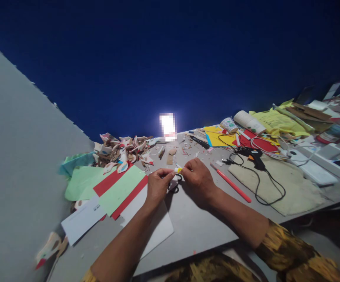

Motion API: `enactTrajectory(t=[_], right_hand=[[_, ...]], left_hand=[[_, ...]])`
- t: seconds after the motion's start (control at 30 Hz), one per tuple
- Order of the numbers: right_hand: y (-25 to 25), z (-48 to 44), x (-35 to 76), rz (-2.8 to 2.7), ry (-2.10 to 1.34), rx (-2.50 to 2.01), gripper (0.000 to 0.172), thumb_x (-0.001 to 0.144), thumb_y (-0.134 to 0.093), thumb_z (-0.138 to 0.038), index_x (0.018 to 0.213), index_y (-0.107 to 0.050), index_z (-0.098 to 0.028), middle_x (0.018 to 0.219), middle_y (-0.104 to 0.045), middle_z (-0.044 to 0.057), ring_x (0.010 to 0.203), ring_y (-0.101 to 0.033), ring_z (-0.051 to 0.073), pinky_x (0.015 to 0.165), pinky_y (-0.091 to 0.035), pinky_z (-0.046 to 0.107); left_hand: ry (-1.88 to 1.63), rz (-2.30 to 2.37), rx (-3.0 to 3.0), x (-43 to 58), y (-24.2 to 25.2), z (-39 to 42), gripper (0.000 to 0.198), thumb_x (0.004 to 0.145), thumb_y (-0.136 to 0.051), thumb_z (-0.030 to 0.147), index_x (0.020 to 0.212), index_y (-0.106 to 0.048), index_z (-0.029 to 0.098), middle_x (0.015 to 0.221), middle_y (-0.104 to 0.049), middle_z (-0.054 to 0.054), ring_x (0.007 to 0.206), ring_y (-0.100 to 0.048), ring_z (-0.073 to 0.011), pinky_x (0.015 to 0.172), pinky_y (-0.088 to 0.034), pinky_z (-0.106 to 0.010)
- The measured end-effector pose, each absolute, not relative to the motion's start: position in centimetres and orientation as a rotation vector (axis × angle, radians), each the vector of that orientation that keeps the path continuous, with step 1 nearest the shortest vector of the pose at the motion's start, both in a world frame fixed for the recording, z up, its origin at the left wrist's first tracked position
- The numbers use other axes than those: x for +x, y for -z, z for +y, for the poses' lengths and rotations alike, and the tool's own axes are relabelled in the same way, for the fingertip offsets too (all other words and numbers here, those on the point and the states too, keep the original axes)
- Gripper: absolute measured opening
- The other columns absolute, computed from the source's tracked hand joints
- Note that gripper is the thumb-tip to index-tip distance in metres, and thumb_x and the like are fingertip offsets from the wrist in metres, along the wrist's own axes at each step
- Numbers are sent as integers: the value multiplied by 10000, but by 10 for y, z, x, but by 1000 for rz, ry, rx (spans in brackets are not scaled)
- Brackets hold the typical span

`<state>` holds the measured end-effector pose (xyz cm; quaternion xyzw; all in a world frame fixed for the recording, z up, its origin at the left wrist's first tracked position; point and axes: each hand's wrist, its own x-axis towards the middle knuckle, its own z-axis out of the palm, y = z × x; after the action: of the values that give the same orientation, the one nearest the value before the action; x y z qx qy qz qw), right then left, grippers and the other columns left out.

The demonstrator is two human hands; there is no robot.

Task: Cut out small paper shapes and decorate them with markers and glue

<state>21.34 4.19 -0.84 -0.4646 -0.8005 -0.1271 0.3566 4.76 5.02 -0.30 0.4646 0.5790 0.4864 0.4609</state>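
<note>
Between my two hands is a small yellow-and-white piece (178, 170), too small to name more exactly. My left hand (159, 185) pinches its white end between thumb and fingertips. Closed around the yellow end is my right hand (197, 181), its fingers curled and mostly turned away from view. Just below the piece, black loops like scissor handles (175, 190) show on the table, partly covered by my left hand. A red pen-like tool (234, 188) lies to the right of my right hand.
Green sheets (122, 190), red strips and white paper lie at left, before a heap of painted cutouts (125, 150). At right, a black glue gun (255, 158) with its cord rests on a pale board (299, 196). A bright light (168, 127) stands at the back.
</note>
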Motion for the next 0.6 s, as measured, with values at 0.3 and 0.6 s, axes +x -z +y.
enactTrajectory(t=[0.3, 0.6], right_hand=[[8, 68, 247, -2130, 60, -1834, 175, 968, -631, -344, 982, -684, -178, 961, -707, 108, 944, -598, 268, 762, -345, 348], [3, 50, 215, -2308, -155, -1746, 313, 1025, -524, -449, 1023, -742, -225, 1050, -730, 96, 990, -654, 246, 763, -420, 328]], left_hand=[[-1170, 1293, 862, 41, 12, 59, 327, 584, -909, 337, 802, -782, 128, 626, -696, -56, 517, -609, -135, 493, -461, -238], [-1231, 1319, 844, 27, 11, 74, 365, 547, -919, 327, 816, -785, 121, 625, -685, -43, 487, -583, -127, 480, -464, -251]])
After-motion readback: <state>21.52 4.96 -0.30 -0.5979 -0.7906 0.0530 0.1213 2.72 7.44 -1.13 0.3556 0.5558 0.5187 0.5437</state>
